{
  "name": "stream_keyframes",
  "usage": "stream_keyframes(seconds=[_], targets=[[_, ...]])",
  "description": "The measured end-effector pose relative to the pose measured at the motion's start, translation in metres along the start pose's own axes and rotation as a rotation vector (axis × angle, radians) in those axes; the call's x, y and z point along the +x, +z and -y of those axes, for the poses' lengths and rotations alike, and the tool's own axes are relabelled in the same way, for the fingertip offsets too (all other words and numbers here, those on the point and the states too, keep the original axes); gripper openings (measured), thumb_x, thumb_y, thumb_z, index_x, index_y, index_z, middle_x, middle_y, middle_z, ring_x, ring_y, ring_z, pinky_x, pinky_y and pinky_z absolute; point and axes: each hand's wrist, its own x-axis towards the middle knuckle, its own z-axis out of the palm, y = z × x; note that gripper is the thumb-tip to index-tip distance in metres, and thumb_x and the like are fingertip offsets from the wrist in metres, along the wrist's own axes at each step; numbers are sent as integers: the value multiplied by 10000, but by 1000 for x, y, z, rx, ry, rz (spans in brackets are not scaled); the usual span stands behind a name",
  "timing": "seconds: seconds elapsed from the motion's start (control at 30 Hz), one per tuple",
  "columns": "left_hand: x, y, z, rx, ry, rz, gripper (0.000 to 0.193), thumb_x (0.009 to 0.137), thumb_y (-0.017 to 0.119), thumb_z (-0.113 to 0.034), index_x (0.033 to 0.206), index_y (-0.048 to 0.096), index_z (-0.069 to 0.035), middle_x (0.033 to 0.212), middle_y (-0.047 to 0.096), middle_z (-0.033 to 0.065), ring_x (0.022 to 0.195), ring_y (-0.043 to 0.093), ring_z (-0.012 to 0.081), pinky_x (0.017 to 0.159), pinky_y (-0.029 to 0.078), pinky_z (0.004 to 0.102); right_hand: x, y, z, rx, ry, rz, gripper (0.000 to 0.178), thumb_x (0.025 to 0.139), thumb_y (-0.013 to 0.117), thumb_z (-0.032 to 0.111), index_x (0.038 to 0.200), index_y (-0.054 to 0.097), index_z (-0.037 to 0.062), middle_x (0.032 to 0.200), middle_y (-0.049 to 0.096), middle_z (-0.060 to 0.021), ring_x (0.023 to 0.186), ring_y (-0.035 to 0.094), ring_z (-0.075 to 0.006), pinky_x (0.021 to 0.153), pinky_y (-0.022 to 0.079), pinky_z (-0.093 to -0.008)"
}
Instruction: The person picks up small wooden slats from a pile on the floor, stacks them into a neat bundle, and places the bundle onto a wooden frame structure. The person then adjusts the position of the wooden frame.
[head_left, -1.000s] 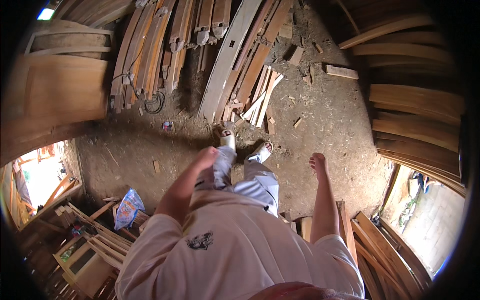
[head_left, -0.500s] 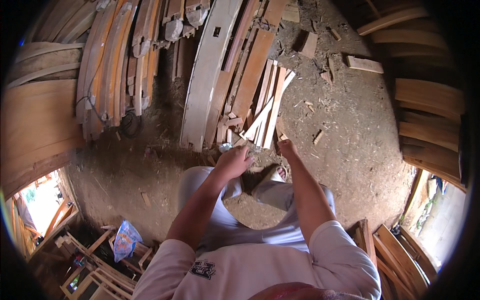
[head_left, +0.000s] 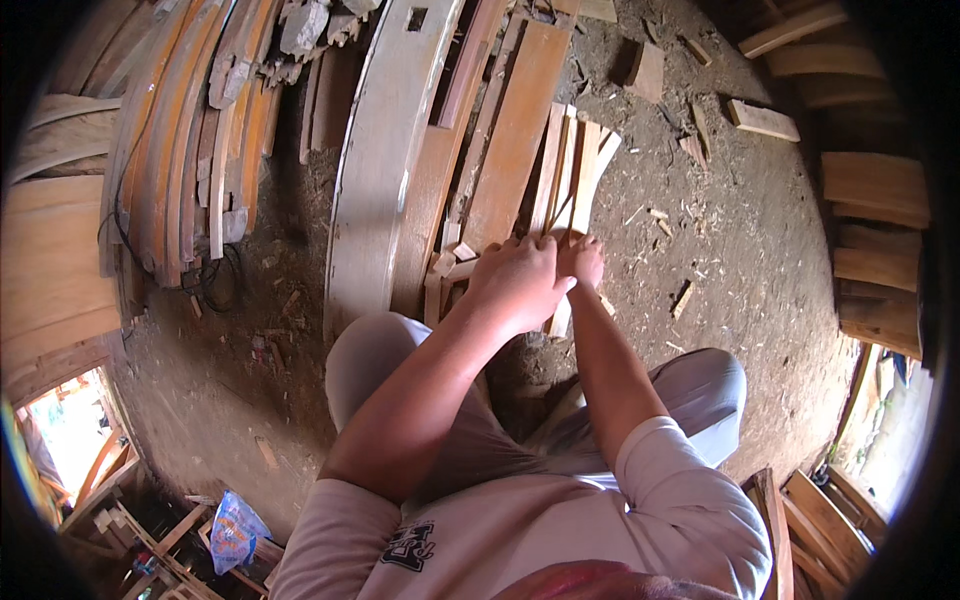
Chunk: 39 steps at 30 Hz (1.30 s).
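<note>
My left hand [head_left: 513, 282] and my right hand [head_left: 584, 261] are close together over the near part of a bundle of pale, narrow wooden strips [head_left: 547, 180]. The left hand's fingers are curled, with its thumb pointing toward the right hand. Closed fingers also show on the right hand, beside the strips' right edge. Thin dark lines run from between the hands across the strips; whether they are a cord or gaps in the wood I cannot tell. Whatever lies inside the fingers is hidden. Small wood blocks [head_left: 462, 251] sit just left of the strips.
Left of the strips lie an orange-brown board [head_left: 518, 130] and a long whitish board [head_left: 385, 170]. Curved planks [head_left: 160, 150] are stacked at far left, a dark cable [head_left: 228, 280] beside them. Offcuts [head_left: 762, 120] and shavings litter the dirt floor. Planks [head_left: 875, 190] stand along the right.
Both hands have moved forward and come together over the strips. My right knee has swung out to the right. The view has shifted slightly, and the strips look less fanned out.
</note>
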Motion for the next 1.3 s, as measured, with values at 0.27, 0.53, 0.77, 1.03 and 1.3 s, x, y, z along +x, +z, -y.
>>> stream_keyframes(seconds=[0.27, 0.53, 0.77, 1.03, 1.3], targets=[[-7, 10, -10, 36, -1, 216, 529, 1010, 606, -428, 1233, 623, 51, 1178, 713, 288, 1108, 704, 427, 984, 545, 519, -24, -13, 33, 141, 76, 45, 567, 990, 591, 420, 1239, 566, -88, 1187, 690, -308, 1066, 723, -448, 884, 616, -506], [-8, 18, -14, 61, 45, 147, 544, 1026, 585, -436, 1242, 619, 63, 1195, 710, 283, 1114, 703, 424, 983, 546, 516, -15, 14, 53, 211, 168, -20, 616, 903, 692, 467, 1196, 616, -70, 1192, 707, -272, 1078, 727, -428, 921, 606, -483], [2, 15, -17, 72, 54, 227, 546, 1031, 575, -435, 1256, 614, 62, 1205, 711, 278, 1135, 698, 415, 989, 546, 512, 8, 12, 25, 263, 208, 96, 724, 770, 773, 553, 1185, 683, -33, 1147, 745, -244, 1088, 740, -359, 926, 600, -475], [3, 21, -30, 34, 87, 201, 535, 1027, 588, -419, 1245, 625, 68, 1200, 708, 291, 1159, 688, 420, 1000, 545, 510, 7, 9, 6, 74, 143, 11, 663, 851, 731, 459, 1242, 618, -65, 1162, 733, -242, 1086, 735, -387, 913, 610, -471], [4, 25, -29, 95, 111, 157, 518, 1018, 603, -411, 1206, 634, 70, 1149, 721, 291, 1109, 708, 425, 971, 562, 501, -2, -3, 11, 156, 235, 73, 696, 872, 737, 414, 1362, 534, -37, 1435, 534, -295, 1348, 552, -411, 1074, 522, -476]])
